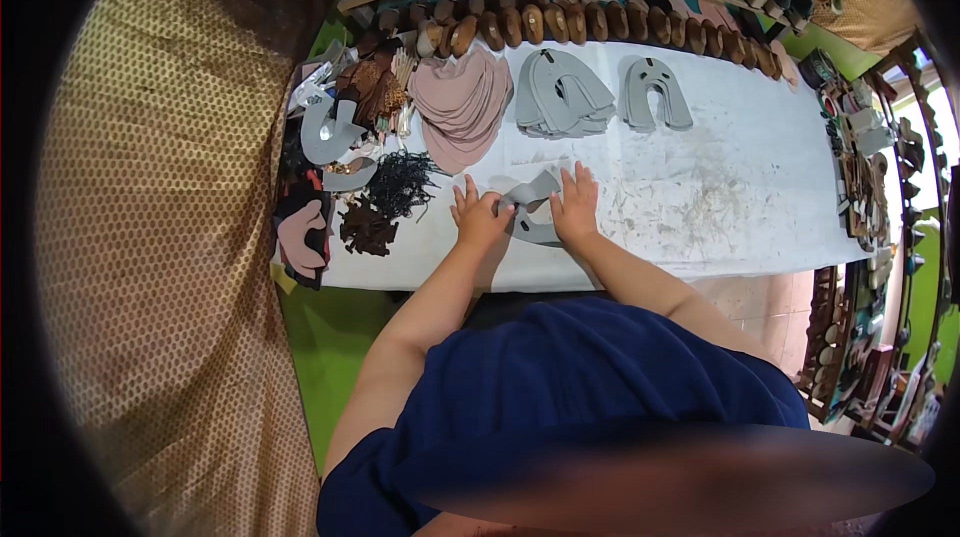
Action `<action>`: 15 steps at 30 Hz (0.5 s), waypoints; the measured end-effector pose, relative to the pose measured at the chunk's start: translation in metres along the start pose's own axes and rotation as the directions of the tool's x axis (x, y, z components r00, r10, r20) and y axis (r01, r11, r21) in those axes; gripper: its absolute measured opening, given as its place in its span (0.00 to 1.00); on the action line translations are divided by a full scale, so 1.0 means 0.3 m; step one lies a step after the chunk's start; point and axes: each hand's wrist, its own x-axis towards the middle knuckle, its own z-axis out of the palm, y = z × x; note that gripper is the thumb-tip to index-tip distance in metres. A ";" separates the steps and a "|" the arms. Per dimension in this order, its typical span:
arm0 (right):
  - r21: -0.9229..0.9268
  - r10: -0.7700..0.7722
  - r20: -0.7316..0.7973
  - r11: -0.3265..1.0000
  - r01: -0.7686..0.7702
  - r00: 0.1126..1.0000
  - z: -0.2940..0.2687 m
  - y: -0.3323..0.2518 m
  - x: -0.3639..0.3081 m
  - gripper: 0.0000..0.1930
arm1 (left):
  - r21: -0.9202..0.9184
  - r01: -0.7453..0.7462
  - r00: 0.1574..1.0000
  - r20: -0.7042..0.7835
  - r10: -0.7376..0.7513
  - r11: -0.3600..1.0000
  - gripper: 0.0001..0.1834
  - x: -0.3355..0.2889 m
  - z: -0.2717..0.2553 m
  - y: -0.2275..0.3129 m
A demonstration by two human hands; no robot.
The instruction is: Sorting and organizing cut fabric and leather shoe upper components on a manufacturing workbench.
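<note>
On the white-covered table in front of me lies a grey U-shaped shoe-upper piece (541, 228), one arm of it bent up and folded over. My left hand (481, 219) is at its left side, fingers spread, the thumb touching the piece's edge. On the other side my right hand (574, 207) rests with fingers stretched out, its thumb side against the piece. Beyond my hands sit a stack of grey U-shaped pieces (540, 115) and a smaller grey stack (640, 97). Pink curved pieces (462, 102) lie piled to their left.
Black strips (403, 187) and dark brown scraps (368, 227) are heaped left of my left hand. More grey pieces (330, 132) lie at the table's left end. Wooden shoe lasts (532, 24) line the back edge. A patterned curtain (180, 237) hangs at left.
</note>
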 end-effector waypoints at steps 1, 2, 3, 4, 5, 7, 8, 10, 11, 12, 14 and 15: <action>0.001 -0.002 0.004 1.000 0.002 1.000 0.001 0.006 0.020 0.26 | 0.014 -0.029 1.000 -0.003 0.029 0.999 0.18 -0.002 0.000 -0.012; -0.067 0.056 0.091 0.996 -0.050 0.994 -0.018 -0.018 0.051 0.24 | 0.028 -0.049 0.999 -0.009 0.049 0.998 0.16 -0.007 0.003 -0.034; -0.142 0.122 0.167 0.985 -0.099 0.978 -0.042 -0.040 0.078 0.22 | 0.027 -0.044 0.999 -0.011 0.044 0.999 0.16 -0.008 0.000 -0.035; -0.142 0.118 0.171 0.985 -0.094 0.978 -0.050 -0.049 0.092 0.22 | 0.013 -0.004 1.000 -0.008 0.004 1.000 0.14 -0.013 -0.002 -0.037; -0.137 0.109 0.187 0.987 -0.084 0.976 -0.061 -0.055 0.103 0.16 | 0.000 0.030 1.000 -0.004 -0.030 1.000 0.13 -0.013 -0.009 -0.031; -0.133 0.098 0.203 0.989 -0.072 0.974 -0.061 -0.047 0.123 0.12 | -0.027 0.040 0.999 -0.002 -0.040 0.999 0.13 -0.006 -0.021 -0.018; -0.110 0.128 0.204 0.988 -0.107 0.971 -0.058 -0.041 0.132 0.09 | -0.055 0.052 0.999 -0.002 -0.052 0.997 0.12 -0.005 -0.024 -0.015; -0.091 0.153 0.207 0.986 -0.137 0.966 -0.061 -0.022 0.141 0.07 | -0.062 0.060 0.998 -0.007 -0.061 0.996 0.12 0.002 -0.028 -0.025; -0.053 0.182 0.189 0.983 -0.175 0.965 -0.064 -0.018 0.146 0.05 | -0.065 0.067 0.998 -0.011 -0.068 0.996 0.11 0.007 -0.031 -0.035; -0.015 0.211 0.171 0.977 -0.212 0.962 -0.069 -0.011 0.150 0.04 | -0.070 0.071 0.997 -0.015 -0.072 0.995 0.11 0.010 -0.031 -0.043; -0.025 0.209 0.185 0.978 -0.208 0.960 -0.092 0.017 0.152 0.04 | -0.029 0.083 0.996 -0.008 -0.084 0.996 0.11 0.015 -0.031 -0.051; -0.032 0.213 0.196 0.977 -0.211 0.957 -0.098 0.030 0.148 0.05 | -0.035 0.087 0.996 -0.011 -0.088 0.996 0.11 0.018 -0.034 -0.053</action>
